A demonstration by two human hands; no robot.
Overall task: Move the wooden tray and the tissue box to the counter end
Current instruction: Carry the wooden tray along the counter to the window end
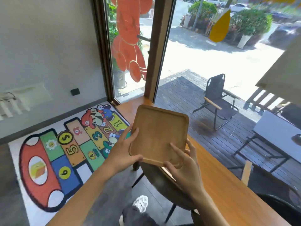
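Note:
A square wooden tray [158, 132] with a raised rim is held in the air, tilted, above the wooden counter [219, 173] that runs along the window. My left hand [125, 150] grips the tray's near left corner, thumb on top. My right hand [182, 163] holds its near right edge, fingers laid inside the rim. The tray is empty. The counter's far end [130, 106] lies just beyond the tray, at the window frame. No tissue box is in view.
A dark chair [164, 181] stands under the tray, against the counter. A colourful number mat [65, 152] covers the floor at left. A wooden post [153, 51] splits the window. My shoe [140, 203] shows below.

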